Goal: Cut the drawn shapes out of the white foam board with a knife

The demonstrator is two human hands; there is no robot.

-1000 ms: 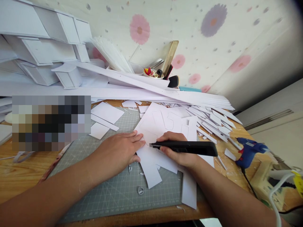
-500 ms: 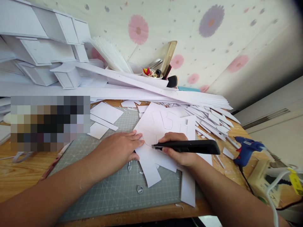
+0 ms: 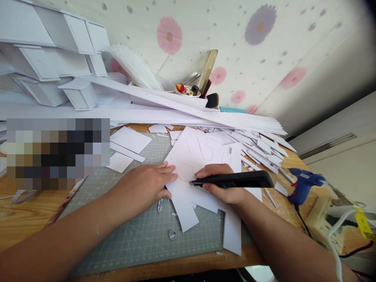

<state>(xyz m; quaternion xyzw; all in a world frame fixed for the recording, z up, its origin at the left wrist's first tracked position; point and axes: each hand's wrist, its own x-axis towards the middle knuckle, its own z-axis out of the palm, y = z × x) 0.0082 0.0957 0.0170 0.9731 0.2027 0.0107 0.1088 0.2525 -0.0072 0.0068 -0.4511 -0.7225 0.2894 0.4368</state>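
A white foam board sheet (image 3: 183, 196) with outlines and cut lines lies on the grey-green cutting mat (image 3: 129, 239). My left hand (image 3: 154, 180) rests on the sheet's left edge, fingers stretched out and the thumb apart on the mat side. In my right hand (image 3: 221, 184) is a black utility knife (image 3: 243, 179), gripped with its handle pointing right. The knife's tip touches the sheet at the end of a drawn or cut line, right of my left fingertips. Further white pieces (image 3: 232, 231) lie under and beside the sheet.
Offcuts (image 3: 258, 147) are heaped at the right; a blue glue gun (image 3: 305, 184) lies near a power strip (image 3: 326, 223). Long white strips (image 3: 182, 115), a cup of tools (image 3: 188, 92) and a white board model (image 3: 53, 58) stand behind. A blurred patch covers the left.
The knife tip has shifted very slightly right along the line on the sheet. My left hand stays pressed in the same place; the whole view has moved a little.
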